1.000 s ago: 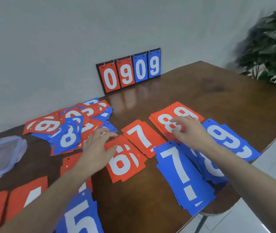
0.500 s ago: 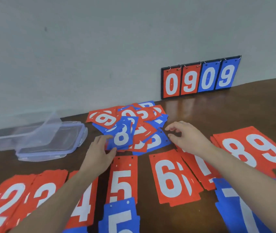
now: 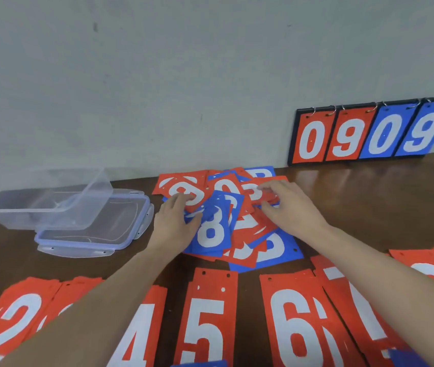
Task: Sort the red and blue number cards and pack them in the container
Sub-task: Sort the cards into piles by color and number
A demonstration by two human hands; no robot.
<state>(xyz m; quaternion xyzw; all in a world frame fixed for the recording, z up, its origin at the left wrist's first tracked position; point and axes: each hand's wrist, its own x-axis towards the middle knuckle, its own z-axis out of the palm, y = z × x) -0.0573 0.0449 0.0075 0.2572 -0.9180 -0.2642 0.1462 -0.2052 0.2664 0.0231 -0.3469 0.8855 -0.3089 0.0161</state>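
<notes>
Head view: both hands (image 3: 173,223) rest on the mixed card pile (image 3: 237,234).

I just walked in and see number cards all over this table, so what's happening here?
A person is sorting red and blue number cards. Both hands are on the mixed pile near the wall: the left hand rests on it beside a blue 8, and the right hand pinches a red card. Sorted red cards lie in a row nearer the person. The clear container sits open, holding no cards.
</notes>
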